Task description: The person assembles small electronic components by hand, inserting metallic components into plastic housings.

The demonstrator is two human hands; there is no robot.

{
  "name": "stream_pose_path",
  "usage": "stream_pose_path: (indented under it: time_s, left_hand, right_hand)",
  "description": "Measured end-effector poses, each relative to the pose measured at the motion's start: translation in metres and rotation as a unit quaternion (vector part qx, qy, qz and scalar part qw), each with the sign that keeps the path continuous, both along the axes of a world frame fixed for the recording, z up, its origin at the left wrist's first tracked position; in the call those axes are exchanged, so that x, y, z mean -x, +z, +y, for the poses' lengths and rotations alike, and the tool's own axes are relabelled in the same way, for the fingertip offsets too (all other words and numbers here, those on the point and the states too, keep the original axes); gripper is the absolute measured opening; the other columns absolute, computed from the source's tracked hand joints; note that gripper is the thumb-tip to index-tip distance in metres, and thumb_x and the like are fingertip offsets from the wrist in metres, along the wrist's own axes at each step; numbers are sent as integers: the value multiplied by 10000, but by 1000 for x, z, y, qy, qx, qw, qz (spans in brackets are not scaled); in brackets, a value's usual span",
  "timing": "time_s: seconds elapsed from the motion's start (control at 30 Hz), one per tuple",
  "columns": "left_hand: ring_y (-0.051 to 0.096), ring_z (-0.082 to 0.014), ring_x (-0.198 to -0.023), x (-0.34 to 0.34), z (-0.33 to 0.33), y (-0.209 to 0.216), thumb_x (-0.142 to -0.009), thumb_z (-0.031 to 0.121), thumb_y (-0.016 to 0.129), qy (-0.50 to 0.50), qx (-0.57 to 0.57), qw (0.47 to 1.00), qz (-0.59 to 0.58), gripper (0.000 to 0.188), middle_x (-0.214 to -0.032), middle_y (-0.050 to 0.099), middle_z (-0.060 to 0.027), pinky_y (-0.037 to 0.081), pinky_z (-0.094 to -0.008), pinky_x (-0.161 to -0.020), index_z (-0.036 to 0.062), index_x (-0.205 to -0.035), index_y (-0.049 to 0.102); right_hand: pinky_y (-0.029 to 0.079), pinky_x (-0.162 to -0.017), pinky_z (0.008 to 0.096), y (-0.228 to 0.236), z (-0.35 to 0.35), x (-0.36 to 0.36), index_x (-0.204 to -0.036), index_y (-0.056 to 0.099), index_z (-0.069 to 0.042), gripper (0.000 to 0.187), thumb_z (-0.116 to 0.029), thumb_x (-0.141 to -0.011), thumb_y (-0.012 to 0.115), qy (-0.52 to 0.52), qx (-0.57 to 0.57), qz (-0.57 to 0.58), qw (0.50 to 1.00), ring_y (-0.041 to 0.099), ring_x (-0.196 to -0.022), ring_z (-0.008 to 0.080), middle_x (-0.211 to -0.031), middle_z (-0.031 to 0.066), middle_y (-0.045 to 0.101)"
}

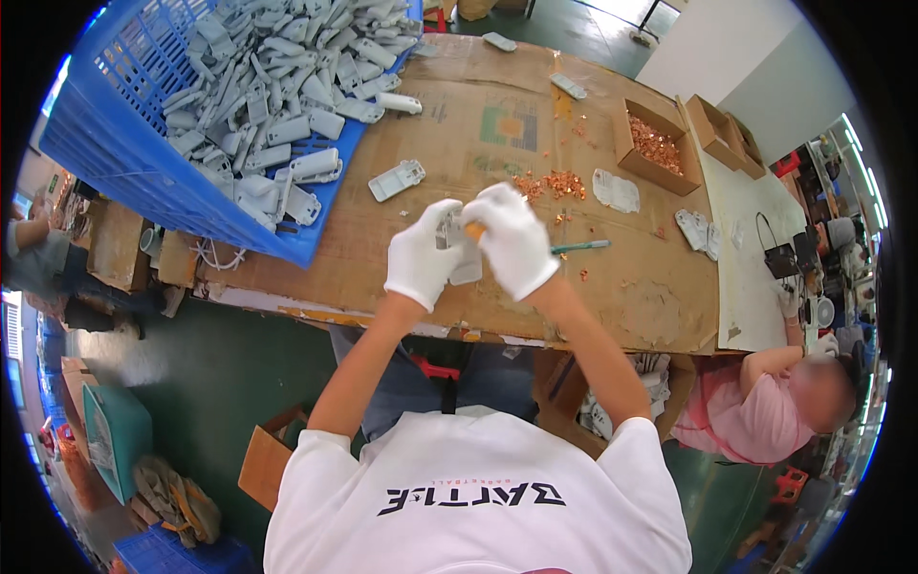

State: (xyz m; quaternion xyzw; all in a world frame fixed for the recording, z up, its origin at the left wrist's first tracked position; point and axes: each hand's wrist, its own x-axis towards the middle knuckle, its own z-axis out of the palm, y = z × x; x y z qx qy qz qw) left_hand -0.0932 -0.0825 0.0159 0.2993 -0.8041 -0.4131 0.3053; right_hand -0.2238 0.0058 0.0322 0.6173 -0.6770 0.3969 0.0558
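My left hand [424, 251], in a white glove, is closed round a light grey plastic casing [467, 268] above the cardboard-covered table near its front edge. Next to it, my right hand [512, 234], also gloved and slightly blurred, has its fingers bent over the casing. A small copper-coloured piece [474, 231] shows at its fingertips. Just beyond the hands lies a scatter of small copper-coloured metal pieces [564, 184]. A teal pen-like stick [583, 246] rests right of my right hand. Another grey casing [396, 180] lies beyond my left hand.
A blue plastic crate [191, 215] tipped on its side spills many grey casings [277, 86] at left. A carton of copper pieces [660, 148] stands at the back right. At far right sits a person in pink [755, 411]. An open carton [674, 383] stands below the front edge.
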Motion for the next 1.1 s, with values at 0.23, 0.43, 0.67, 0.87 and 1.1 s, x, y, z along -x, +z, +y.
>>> stream_pose_path:
  time_s: [0.23,0.43,0.67,0.87,1.1]
  left_hand:
    - [681,-310,-844,-19,18,-10,-724,60,693,38,45,998,-3,428,-941,692,-134,546,-361,-729,145,-1140,636]
    - [685,-300,-881,-38,46,1,-717,54,718,-32,76,997,-9,413,-979,693,-133,542,-354,-753,123,-1119,652]
    - [696,-271,-831,-88,108,-31,-689,44,736,-95,-10,992,-80,360,-932,686,-136,539,-329,-736,80,-1039,657]
    - [673,-329,-865,-129,152,-57,-728,113,727,-175,-93,958,-206,369,-919,674,-159,537,-389,-749,118,-1081,618]
    - [664,-382,-877,-124,129,-51,-849,233,631,-257,-96,907,-320,340,-948,678,-220,531,-457,-783,102,-1159,584]
  right_hand:
    - [486,-766,434,-21,2,-36,-894,600,-106,197,-55,-714,661,-62,-22,-36,997,571,-898,336,-967,113,538]
    - [504,-704,442,-17,38,-37,-1028,559,-79,240,-155,-832,675,-64,-163,-281,944,652,-800,387,-803,202,656]
    - [485,-622,389,-60,124,-102,-962,588,-57,163,-159,-852,652,-88,-183,-306,930,617,-691,353,-764,192,616]
    - [520,-688,406,-77,171,-133,-1000,630,-72,217,-194,-822,645,-81,-367,-378,846,672,-794,353,-830,193,667]
    - [522,-767,391,-87,172,-142,-1030,641,-65,214,-162,-845,596,-84,-367,-398,837,667,-889,347,-924,190,679]
